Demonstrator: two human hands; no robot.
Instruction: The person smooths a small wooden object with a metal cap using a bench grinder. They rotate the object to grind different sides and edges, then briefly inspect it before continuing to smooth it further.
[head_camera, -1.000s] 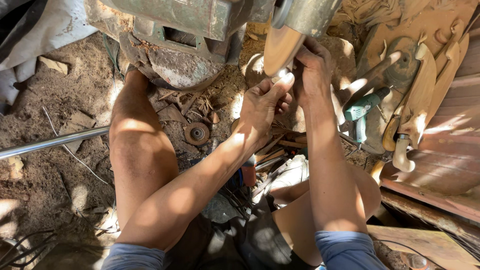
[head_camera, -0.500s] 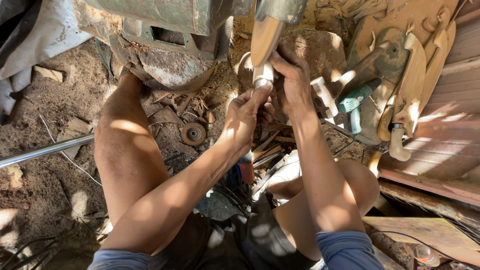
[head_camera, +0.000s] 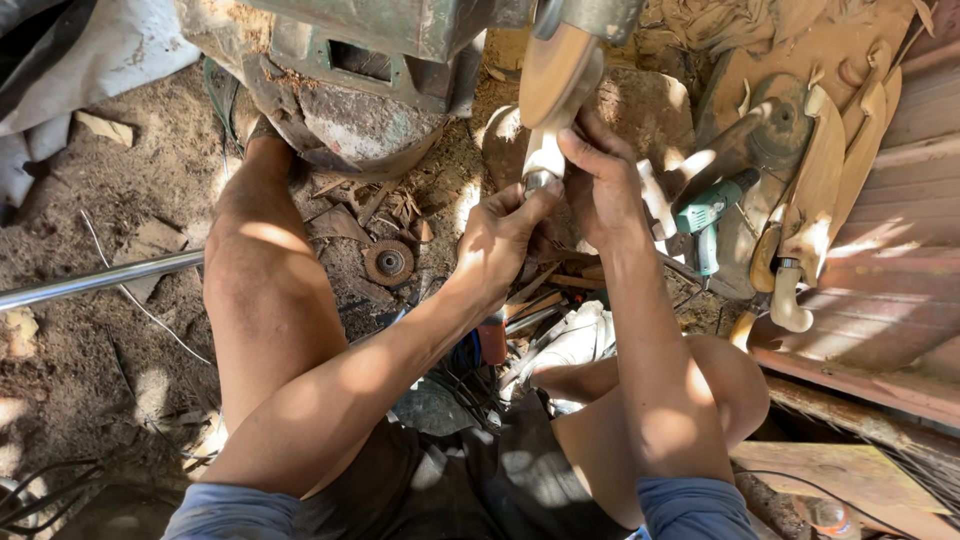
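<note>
My left hand (head_camera: 500, 240) and my right hand (head_camera: 598, 185) both grip a small pale wooden handle piece (head_camera: 545, 155) and hold its top against a tan sanding disc (head_camera: 550, 70). The disc is mounted on a green metal machine (head_camera: 380, 60) standing on the dirt in front of me. My left fingers pinch the lower end of the piece, where a metal collar shows. My right fingers wrap its side from the right. I sit on the ground with both knees bent.
A metal rod (head_camera: 90, 283) crosses the dirt at left. A worn round disc (head_camera: 388, 262) lies among wood scraps. A green power drill (head_camera: 705, 225) and several carved wooden handles (head_camera: 800, 230) rest at right on wooden boards (head_camera: 900, 280).
Both hands have lifted the wooden piece slightly up and left against the disc. The view has shifted a little; the hands keep their hold.
</note>
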